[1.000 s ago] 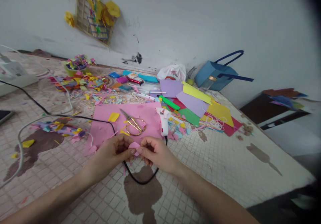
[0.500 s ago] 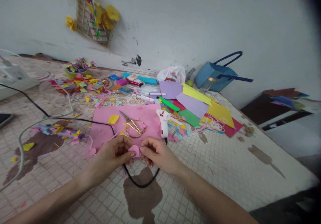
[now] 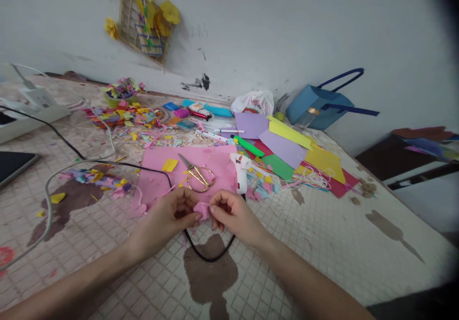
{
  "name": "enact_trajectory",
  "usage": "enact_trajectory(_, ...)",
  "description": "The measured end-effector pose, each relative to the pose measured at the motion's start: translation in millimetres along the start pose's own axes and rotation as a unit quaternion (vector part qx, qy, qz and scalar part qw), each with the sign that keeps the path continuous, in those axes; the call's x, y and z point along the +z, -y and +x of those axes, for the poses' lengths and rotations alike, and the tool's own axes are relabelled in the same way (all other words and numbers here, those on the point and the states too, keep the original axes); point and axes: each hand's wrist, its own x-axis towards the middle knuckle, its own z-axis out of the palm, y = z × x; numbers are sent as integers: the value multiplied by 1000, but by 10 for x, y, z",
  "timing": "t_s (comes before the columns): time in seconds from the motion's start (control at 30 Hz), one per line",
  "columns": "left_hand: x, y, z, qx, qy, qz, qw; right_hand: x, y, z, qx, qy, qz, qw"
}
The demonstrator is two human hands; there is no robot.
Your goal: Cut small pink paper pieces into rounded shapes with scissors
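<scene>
Between both hands is a small pink paper piece [image 3: 202, 210], slightly curled. My left hand [image 3: 172, 217] pinches its left side between thumb and fingers. My right hand [image 3: 234, 215] grips its right edge with thumb and index finger. Just beyond the hands a large pink sheet [image 3: 150, 181] lies on the table, with gold-handled scissors [image 3: 199, 177] and a yellow scrap [image 3: 169, 165] on it. A white glue gun [image 3: 241, 172] stands at the sheet's right edge, and its black cable [image 3: 210, 259] loops below my hands.
Colored paper sheets [image 3: 283, 148] and white string [image 3: 311, 176] lie to the right. Paper scraps [image 3: 125, 115] and a filled green bowl [image 3: 120, 101] are at the back left. A power strip [image 3: 36, 119], cables and a dark device [image 3: 16, 164] are at left. A blue bag [image 3: 319, 107] leans at the wall.
The view has shifted, so the table's things appear farther right. The pink piece is turned and looks more folded or curled between my fingers. Both hands keep their grip.
</scene>
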Motion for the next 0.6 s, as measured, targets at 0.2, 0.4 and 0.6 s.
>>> enact_trajectory(0.2, 16, 5, -33, 17, -10, 67, 998, 11, 2, -17, -9, 11, -19, 1000)
enact_trajectory(0.4, 0, -54, -50, 46, -1, 129, 991, 14, 37, -43, -28, -5, -42, 999)
enact_trajectory(0.6, 2, -81, -101, 79, -6, 251, 965, 33, 19, -31, -35, -4, -52, 998)
